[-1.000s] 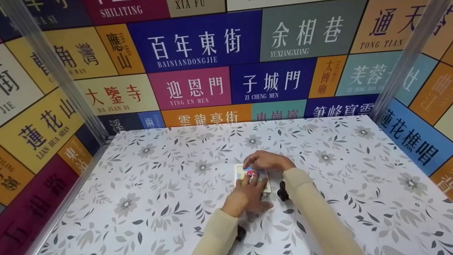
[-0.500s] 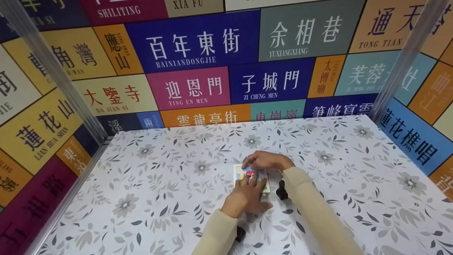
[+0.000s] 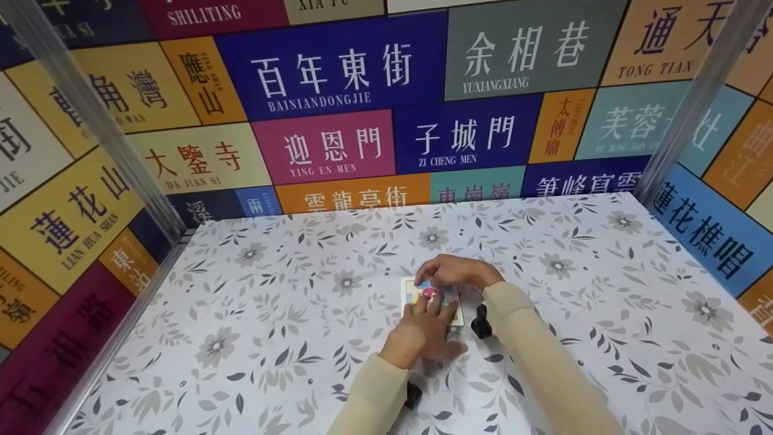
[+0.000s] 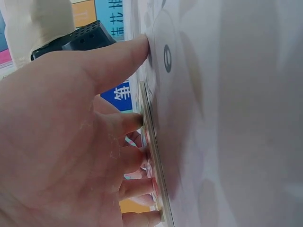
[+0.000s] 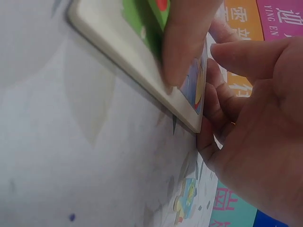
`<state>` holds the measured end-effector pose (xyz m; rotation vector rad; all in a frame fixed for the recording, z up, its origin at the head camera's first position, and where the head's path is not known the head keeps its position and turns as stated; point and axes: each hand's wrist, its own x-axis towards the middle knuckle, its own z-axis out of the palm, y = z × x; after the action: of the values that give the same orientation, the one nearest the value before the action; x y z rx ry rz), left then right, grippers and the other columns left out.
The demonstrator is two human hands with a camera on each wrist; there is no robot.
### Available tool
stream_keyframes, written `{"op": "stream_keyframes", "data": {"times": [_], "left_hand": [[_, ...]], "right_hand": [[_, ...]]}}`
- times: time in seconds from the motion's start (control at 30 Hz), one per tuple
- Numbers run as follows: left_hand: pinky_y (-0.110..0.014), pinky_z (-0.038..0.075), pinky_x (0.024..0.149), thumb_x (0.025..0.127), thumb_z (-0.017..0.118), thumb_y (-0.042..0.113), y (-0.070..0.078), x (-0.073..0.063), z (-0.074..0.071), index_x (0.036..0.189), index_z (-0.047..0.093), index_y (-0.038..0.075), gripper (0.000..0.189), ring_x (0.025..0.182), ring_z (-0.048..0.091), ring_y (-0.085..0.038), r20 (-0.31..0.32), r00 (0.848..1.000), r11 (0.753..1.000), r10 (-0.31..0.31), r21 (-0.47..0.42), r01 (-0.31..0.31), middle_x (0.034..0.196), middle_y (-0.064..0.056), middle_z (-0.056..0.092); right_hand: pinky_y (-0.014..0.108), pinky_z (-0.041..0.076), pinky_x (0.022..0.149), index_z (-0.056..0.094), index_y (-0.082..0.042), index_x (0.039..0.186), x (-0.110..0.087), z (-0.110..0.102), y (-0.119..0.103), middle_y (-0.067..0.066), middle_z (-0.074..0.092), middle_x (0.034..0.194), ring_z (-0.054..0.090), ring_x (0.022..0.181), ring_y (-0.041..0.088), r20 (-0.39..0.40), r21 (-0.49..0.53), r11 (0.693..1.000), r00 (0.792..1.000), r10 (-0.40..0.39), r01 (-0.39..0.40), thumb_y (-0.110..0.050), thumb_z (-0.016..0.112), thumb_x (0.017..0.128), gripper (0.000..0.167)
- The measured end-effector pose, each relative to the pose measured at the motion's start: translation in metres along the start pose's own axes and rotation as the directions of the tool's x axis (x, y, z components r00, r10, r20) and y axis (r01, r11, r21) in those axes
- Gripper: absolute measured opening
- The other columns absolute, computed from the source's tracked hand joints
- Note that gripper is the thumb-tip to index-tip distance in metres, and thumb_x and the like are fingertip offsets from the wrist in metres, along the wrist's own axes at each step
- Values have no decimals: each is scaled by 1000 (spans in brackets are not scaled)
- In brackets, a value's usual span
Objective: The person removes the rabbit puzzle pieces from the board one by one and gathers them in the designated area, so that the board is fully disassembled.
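Positions unchanged, suggesting steadying: left hand [image 3: 421, 337], outstretched, presses picture board [image 5: 137, 56]; right hand [image 3: 459, 272], fingers bent (grip unclear), touches its edge.

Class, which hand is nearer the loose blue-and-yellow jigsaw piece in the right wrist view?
Right hand: close to the jigsaw piece, at the far edge of the cream-bordered puzzle board. Left hand: farther off, fingers on the board.

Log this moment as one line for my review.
left hand: fingers on picture board | right hand: at its far edge | picture board: on table | loose puzzle piece: apart, on table
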<state>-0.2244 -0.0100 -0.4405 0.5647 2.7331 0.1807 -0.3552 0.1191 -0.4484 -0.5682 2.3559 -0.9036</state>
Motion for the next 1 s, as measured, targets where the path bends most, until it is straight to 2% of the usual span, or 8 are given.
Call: {"op": "stream_keyframes", "data": {"times": [0.07, 0.23, 0.5, 0.6, 0.7, 0.8, 0.9, 1.0], "left_hand": [[-53, 24, 124, 92, 60, 58, 0, 1, 0, 159, 27, 26, 82, 157, 16, -30, 1, 1000, 1000, 1, 2, -1, 169, -7, 20], [-55, 26, 123, 91, 62, 57, 2, 3, 0, 159, 28, 24, 82, 156, 17, -29, 7, 1000, 1000, -12, -8, 13, 168, -7, 23], [-59, 30, 120, 90, 61, 61, 9, 8, -1, 159, 28, 20, 87, 156, 21, -25, 3, 999, 999, -42, 17, 41, 167, -6, 25], [-59, 31, 119, 90, 60, 62, 9, 8, 0, 159, 27, 20, 87, 156, 21, -25, -8, 999, 999, -39, 34, 40, 167, -5, 26], [-58, 31, 119, 91, 59, 62, 10, 8, 0, 159, 28, 19, 87, 155, 21, -26, -12, 999, 998, -37, 56, 38, 167, -5, 25], [-57, 32, 119, 91, 59, 62, 11, 8, 0, 158, 28, 18, 87, 155, 21, -27, -13, 999, 996, -39, 75, 40, 167, -5, 26], [-57, 32, 119, 91, 59, 62, 11, 7, 0, 159, 27, 18, 87, 155, 21, -26, -12, 999, 996, -40, 77, 41, 167, -5, 25], [-57, 31, 120, 91, 59, 62, 10, 7, 1, 159, 27, 19, 87, 155, 21, -26, -9, 999, 997, -43, 68, 44, 167, -5, 24]], "right_hand": [[38, 40, 95, 74, -14, 114, 1, -1, -1, 9, 65, 130, 51, 107, 21, -1, -6, 1000, 1000, 12, -12, 2, 48, 86, 41], [41, 42, 99, 73, -13, 113, 1, 0, -3, 10, 64, 132, 52, 114, 23, 13, -25, 1000, 1000, -3, 3, 1, 48, 84, 40], [31, 39, 77, 73, -9, 113, -1, -2, -4, 10, 67, 118, 47, 89, 17, 24, 28, 998, 998, -49, 49, 2, 47, 86, 38], [31, 40, 78, 74, -9, 111, -1, -2, -5, 9, 67, 120, 47, 91, 18, 18, 48, 998, 999, -41, 40, 2, 49, 84, 39], [36, 47, 91, 75, -9, 111, -3, -1, -4, 9, 68, 126, 56, 110, 21, -2, 48, 998, 999, -47, 47, 3, 48, 83, 41], [47, 46, 106, 75, -8, 115, -5, -1, -1, 12, 67, 131, 56, 127, 31, -29, 40, 997, 997, -72, 73, 3, 48, 86, 41], [50, 46, 109, 74, -8, 117, -7, 0, 2, 13, 69, 128, 59, 125, 32, -73, 33, 996, 994, -79, 82, -3, 56, 92, 30], [46, 49, 103, 74, -8, 113, -7, -1, 6, 11, 73, 117, 65, 112, 26, -115, 23, 998, 992, -57, 60, -11, 68, 92, 22]]}}
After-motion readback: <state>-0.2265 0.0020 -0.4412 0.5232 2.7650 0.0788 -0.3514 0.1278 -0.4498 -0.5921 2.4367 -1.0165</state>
